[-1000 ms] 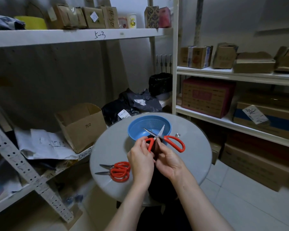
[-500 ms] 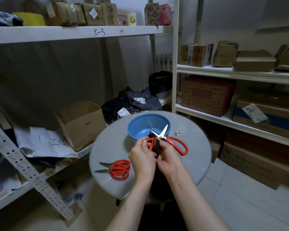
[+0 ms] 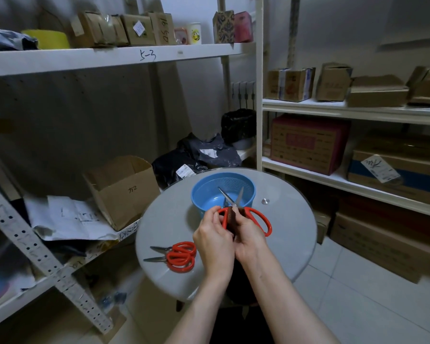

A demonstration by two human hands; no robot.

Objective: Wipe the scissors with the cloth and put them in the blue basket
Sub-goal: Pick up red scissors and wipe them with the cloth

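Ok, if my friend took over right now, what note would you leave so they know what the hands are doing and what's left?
Left hand: grips a red handle of the open scissors.
Right hand: pinches the dark cloth against those scissors near the pivot.
Things: the blades point over the blue basket, which holds no scissors. The other scissors lie on the round table.
Done: wiping is under way.
Left: finish wiping, put this pair in the basket, then probably wipe the others and put them in too.
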